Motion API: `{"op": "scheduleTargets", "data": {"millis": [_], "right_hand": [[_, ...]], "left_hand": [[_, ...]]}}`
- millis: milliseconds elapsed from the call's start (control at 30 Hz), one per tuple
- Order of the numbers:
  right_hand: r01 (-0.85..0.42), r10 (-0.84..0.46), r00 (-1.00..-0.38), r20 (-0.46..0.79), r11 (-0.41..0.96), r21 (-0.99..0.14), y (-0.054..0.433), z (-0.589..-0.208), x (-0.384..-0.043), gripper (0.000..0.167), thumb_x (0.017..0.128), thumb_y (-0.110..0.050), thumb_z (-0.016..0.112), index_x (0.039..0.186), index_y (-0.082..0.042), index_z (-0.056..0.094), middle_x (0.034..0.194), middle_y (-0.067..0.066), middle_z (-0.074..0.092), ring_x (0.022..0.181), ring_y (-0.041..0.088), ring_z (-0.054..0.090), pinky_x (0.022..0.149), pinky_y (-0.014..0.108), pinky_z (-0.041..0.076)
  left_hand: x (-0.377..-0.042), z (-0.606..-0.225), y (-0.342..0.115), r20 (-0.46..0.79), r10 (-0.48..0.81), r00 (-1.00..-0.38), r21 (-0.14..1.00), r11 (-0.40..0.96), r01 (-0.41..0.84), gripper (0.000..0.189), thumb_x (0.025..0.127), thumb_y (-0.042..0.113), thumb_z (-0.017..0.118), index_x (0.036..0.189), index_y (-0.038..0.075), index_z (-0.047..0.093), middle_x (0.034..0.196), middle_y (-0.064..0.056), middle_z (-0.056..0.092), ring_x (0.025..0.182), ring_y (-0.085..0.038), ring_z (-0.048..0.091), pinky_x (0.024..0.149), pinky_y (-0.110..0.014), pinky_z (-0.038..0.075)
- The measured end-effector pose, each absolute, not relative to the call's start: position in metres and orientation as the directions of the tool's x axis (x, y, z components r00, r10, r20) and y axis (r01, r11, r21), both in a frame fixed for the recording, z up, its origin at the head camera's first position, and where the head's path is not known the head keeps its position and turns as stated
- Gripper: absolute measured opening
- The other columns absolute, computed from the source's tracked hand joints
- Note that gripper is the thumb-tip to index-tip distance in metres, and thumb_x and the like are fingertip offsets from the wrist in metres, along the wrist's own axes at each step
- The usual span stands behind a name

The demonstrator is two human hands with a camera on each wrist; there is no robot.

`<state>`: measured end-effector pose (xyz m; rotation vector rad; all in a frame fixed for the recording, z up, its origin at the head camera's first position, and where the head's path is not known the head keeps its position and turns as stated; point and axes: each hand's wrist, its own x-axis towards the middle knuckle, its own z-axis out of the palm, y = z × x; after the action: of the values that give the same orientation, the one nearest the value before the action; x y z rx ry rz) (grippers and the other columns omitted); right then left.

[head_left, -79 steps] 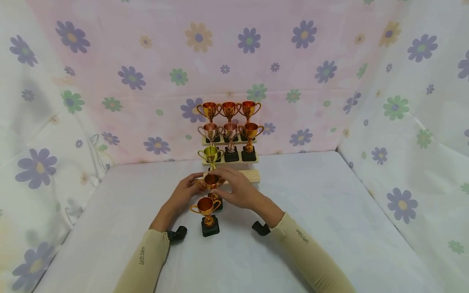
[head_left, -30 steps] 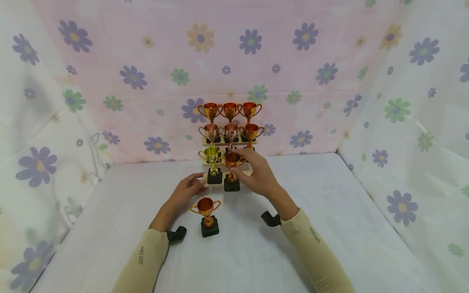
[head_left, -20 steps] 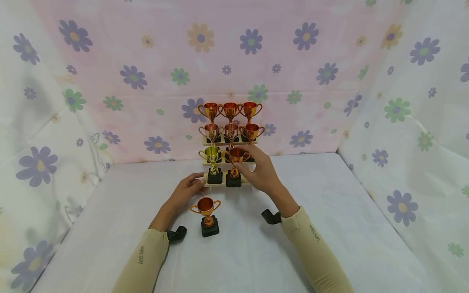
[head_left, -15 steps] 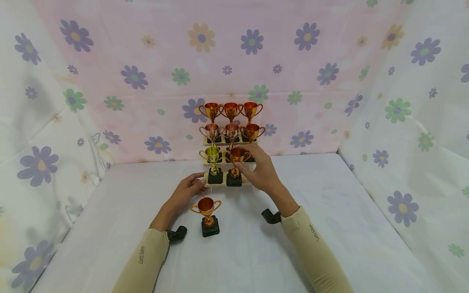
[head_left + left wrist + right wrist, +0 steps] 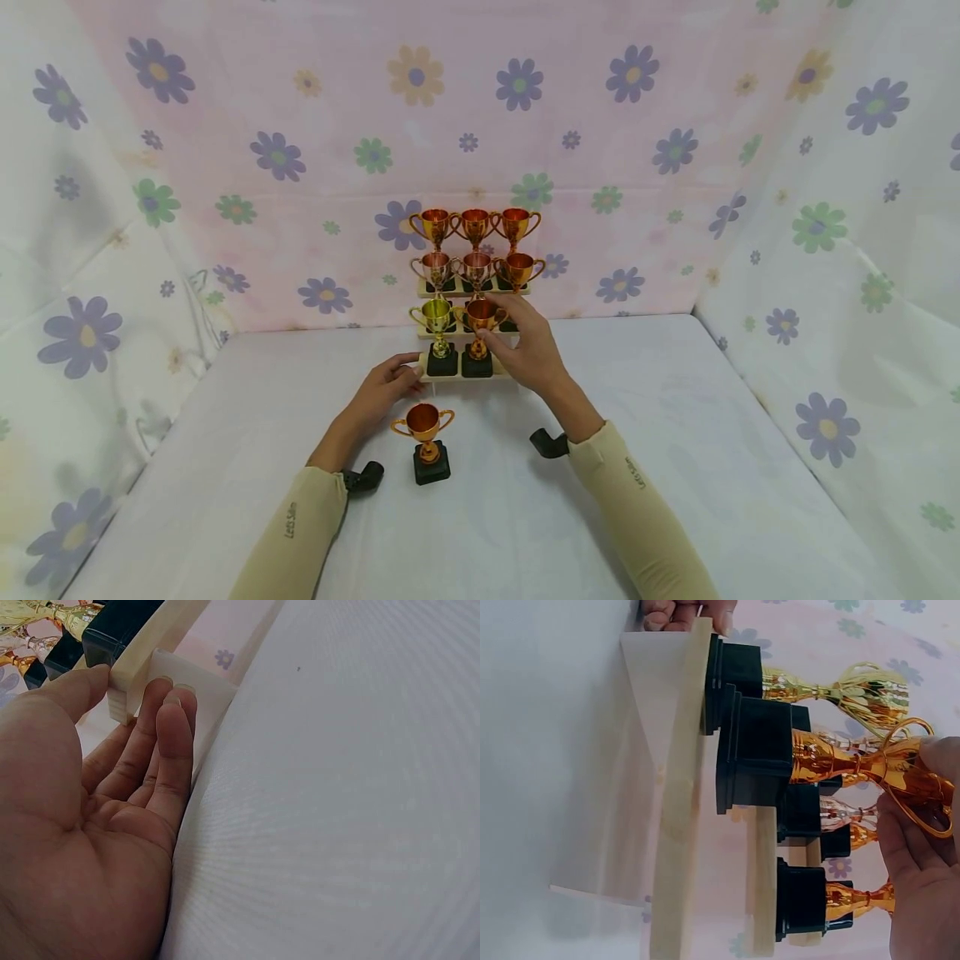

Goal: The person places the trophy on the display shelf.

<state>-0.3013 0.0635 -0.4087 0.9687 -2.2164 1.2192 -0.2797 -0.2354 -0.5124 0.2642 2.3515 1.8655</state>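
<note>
My right hand (image 5: pixel 528 346) holds a copper-coloured trophy (image 5: pixel 480 317) by its cup, thumb on one side and fingers on the other. Upright, its black base is at the lowest tier of a wooden tiered stand (image 5: pixel 501 367), just right of a yellow-gold trophy (image 5: pixel 441 321). Whether that base touches the board, I cannot tell. At the stand's left end is my left hand (image 5: pixel 382 392); in the left wrist view its thumb presses the board's end (image 5: pixel 124 690), with the fingers bent underneath. Another copper-coloured trophy (image 5: pixel 423 429) stands on the table in front.
Three gold-orange trophies (image 5: pixel 475 223) line the top tier. Two pinkish trophies (image 5: pixel 435 268) and an orange one (image 5: pixel 520 268) stand on the middle tier. White cloth covers the table (image 5: pixel 637 417); a flowered backdrop (image 5: pixel 330 167) rises behind.
My right hand has carried the copper-coloured trophy from the table up to the lowest tier, then slightly left toward the yellow-gold one. The left hand has stayed at the stand's left end.
</note>
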Motion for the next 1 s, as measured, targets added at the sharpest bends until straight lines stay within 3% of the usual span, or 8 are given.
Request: {"op": "scheduleTargets", "data": {"millis": [467, 700, 1000], "right_hand": [[-0.708, -0.33, -0.706, 0.627, 0.362, -0.606, 0.058, -0.419, -0.306, 0.056, 0.1, -0.021, 0.076, 0.15, -0.009, 0.056, 0.143, 0.009, 0.063, 0.126, 0.024, 0.063, 0.106, 0.043, 0.054], [-0.706, -0.331, -0.708, 0.624, 0.29, -0.647, 0.059, -0.422, -0.309, 0.056, 0.1, -0.016, 0.075, 0.151, -0.006, 0.054, 0.142, 0.013, 0.062, 0.121, 0.027, 0.065, 0.104, 0.053, 0.054], [-0.706, -0.335, -0.707, 0.623, 0.285, -0.648, 0.058, -0.422, -0.309, 0.058, 0.1, -0.017, 0.075, 0.152, -0.006, 0.052, 0.142, 0.012, 0.062, 0.12, 0.026, 0.065, 0.104, 0.053, 0.054]], "left_hand": [[-0.28, -0.513, -0.235, 0.0, 0.205, -0.979, 0.972, 0.231, 0.049, 0.054, 0.11, 0.034, 0.058, 0.156, 0.007, 0.048, 0.115, -0.018, 0.074, 0.103, -0.025, 0.071, 0.094, -0.031, 0.058], [-0.28, -0.513, -0.234, 0.016, 0.215, -0.976, 0.983, 0.174, 0.055, 0.052, 0.11, 0.03, 0.059, 0.155, 0.006, 0.048, 0.114, -0.022, 0.072, 0.101, -0.023, 0.072, 0.091, -0.031, 0.059], [-0.28, -0.513, -0.235, 0.03, 0.216, -0.976, 0.983, 0.168, 0.068, 0.052, 0.11, 0.029, 0.059, 0.155, 0.004, 0.048, 0.113, -0.021, 0.073, 0.099, -0.021, 0.072, 0.089, -0.03, 0.06]]}}
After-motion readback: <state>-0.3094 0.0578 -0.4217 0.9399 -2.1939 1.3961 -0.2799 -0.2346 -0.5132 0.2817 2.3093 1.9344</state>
